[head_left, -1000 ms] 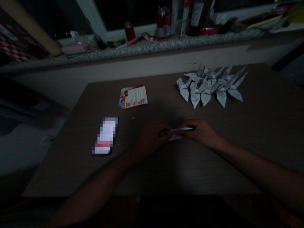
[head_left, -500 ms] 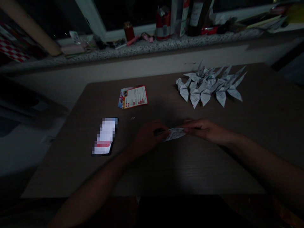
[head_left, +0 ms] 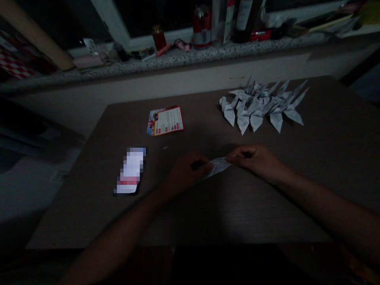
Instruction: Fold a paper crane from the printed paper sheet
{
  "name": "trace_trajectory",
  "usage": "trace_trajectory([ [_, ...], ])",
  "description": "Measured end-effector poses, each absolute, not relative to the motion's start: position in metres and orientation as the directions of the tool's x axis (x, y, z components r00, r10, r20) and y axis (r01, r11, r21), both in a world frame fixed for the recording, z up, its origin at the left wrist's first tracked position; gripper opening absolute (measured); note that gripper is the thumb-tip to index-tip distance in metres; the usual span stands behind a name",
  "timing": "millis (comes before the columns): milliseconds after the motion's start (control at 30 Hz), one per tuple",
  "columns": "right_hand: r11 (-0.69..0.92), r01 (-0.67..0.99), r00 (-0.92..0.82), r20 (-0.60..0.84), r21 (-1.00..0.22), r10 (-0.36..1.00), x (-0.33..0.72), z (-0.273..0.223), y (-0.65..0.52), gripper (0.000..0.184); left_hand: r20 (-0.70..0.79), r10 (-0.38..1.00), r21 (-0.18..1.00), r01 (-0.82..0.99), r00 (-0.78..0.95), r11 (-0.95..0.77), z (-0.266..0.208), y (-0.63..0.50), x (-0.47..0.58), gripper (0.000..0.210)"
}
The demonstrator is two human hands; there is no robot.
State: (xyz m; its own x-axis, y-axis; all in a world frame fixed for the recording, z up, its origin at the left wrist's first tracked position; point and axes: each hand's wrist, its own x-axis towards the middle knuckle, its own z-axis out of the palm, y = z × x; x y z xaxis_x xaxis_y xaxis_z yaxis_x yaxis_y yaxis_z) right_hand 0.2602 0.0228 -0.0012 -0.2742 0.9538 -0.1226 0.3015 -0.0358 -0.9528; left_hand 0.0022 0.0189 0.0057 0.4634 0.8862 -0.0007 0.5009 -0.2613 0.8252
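A small folded piece of printed paper (head_left: 219, 166) is stretched between my two hands above the table. My left hand (head_left: 190, 168) pinches its left end, with the thumb on the near side. The right end is caught between the thumb and fingers of my right hand (head_left: 252, 156). Part of the paper is hidden under the fingers at both ends. Beyond my right hand, several folded paper cranes (head_left: 257, 109) of the same printed paper stand bunched together at the back right of the table.
A phone (head_left: 130, 170) with a lit screen lies left of my hands on the brown table (head_left: 190, 221). Behind it is a small pile of printed cards (head_left: 168, 120). Along the stone windowsill (head_left: 172, 59) stand a red can (head_left: 202, 27), a jar (head_left: 159, 37) and a dark bottle (head_left: 243, 19).
My right hand has shifted slightly up and left, and its fingers are now more curled at the paper's right end. The left hand keeps its pinch.
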Motion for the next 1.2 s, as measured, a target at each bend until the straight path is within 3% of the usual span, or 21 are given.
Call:
trace_trajectory([
  [300, -0.046, 0.290, -0.309, -0.139, -0.956, 0.941, 0.269, 0.003, 0.025, 0.039, -0.043, 0.888, 0.843, 0.494, 0.457, -0.213, 0.009, 0.020, 0.002, 0.026],
  [567, -0.036, 0.164, -0.146, -0.061, -0.986, 0.987, 0.264, -0.011, 0.027, 0.042, -0.118, 0.926, 0.897, 0.439, 0.358, -0.056, 0.005, 0.024, 0.002, 0.032],
  [900, 0.090, 0.270, -0.378, -0.020, -0.959, 0.926, 0.243, -0.008, 0.013, 0.028, -0.159, 0.949, 0.963, 0.255, 0.271, 0.088, -0.010, 0.026, 0.004, 0.032],
  [1200, -0.009, 0.225, -0.411, -0.104, -0.974, 0.906, 0.229, -0.015, 0.007, 0.034, -0.183, 0.949, 0.971, 0.196, 0.258, 0.134, -0.020, 0.027, 0.006, 0.036],
])
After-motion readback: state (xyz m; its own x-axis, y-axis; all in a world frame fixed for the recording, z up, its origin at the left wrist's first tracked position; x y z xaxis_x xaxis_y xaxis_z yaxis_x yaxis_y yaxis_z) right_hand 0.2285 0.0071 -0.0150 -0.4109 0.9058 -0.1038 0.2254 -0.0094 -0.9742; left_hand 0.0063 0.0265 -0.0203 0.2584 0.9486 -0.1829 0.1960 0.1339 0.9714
